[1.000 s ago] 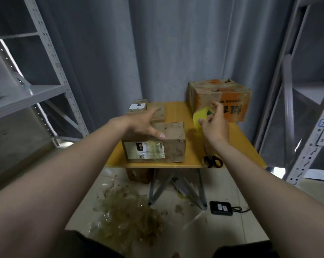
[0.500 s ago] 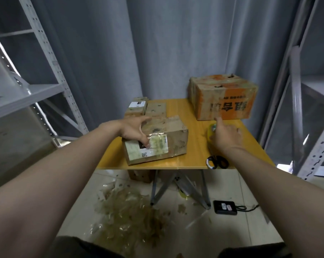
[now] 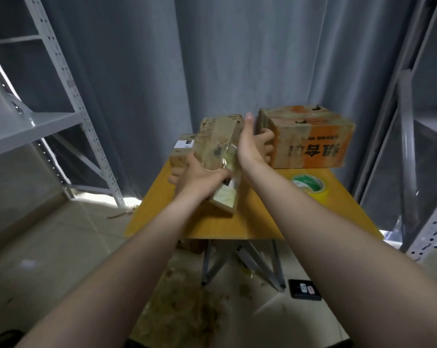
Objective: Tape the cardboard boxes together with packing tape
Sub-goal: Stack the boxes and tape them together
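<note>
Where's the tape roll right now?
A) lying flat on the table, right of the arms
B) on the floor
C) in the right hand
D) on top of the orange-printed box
A: the yellow tape roll lies flat on the wooden table, in front of the orange-printed box, while the left hand and right hand both hold the tilted brown box.

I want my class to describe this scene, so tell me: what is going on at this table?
A person is handling a brown cardboard box with both hands, tipped up on end above the yellow table. The left hand grips its lower part; the right hand steadies its far side. The roll of packing tape lies on the table, unheld, in front of a larger orange-printed box. No taping is under way.
</note>
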`<state>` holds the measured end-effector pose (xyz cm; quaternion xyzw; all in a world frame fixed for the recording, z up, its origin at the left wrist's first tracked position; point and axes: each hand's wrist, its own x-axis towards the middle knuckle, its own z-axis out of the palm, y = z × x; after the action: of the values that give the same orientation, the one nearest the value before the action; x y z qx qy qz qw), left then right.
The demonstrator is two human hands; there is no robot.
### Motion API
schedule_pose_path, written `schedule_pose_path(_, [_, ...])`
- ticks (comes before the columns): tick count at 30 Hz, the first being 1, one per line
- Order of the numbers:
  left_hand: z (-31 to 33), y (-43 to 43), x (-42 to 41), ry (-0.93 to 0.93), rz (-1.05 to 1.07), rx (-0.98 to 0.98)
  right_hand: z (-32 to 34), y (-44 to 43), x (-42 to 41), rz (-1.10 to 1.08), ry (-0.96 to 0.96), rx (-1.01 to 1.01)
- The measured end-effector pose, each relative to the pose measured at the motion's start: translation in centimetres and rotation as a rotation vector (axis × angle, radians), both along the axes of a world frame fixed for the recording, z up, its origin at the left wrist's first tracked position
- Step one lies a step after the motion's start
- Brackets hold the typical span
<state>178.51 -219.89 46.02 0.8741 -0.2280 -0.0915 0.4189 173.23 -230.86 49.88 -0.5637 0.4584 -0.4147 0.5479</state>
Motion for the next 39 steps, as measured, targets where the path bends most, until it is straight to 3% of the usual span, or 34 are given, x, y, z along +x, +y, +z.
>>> schedule_pose_path(4, [-0.7,-1.2,-0.7,0.060,0.003,0.033,-1.4,-0.1,2.0,-0.081,0.207,-0.151])
schedule_pose_path(9, [-1.4,-1.0,-0.4,0.122,-0.034,0.002,-2.6,-1.3,2.8,-0.146,0.284,-0.248])
schedule_pose_path(15, [-1.1,-0.3,0.6,0.169,-0.115,-0.007,-4.3,-3.0,1.7,-0.189,0.241,-0.393])
schedule_pose_path(23, [-0.9,1.4,3.2,0.374,-0.222,-0.215,-5.2,-3.7,2.0,-0.195,0.090,-0.634])
schedule_pose_path(28, [-1.2,2.1,4.6,0.483,-0.212,-0.256,-5.0,-4.0,3.1,-0.145,-0.068,-0.564])
schedule_pose_path(33, [-0.9,3.1,5.6,0.548,-0.243,-0.217,-4.0,-3.7,3.6,-0.066,-0.094,-0.496])
schedule_pose_path(37, [-1.7,4.0,6.2,0.648,-0.280,-0.294,-3.7,-3.3,2.4,0.054,-0.144,-0.344])
schedule_pose_path(39, [-2.3,3.9,6.0,0.692,-0.295,-0.336,-3.5,-2.9,2.0,0.171,-0.080,-0.227])
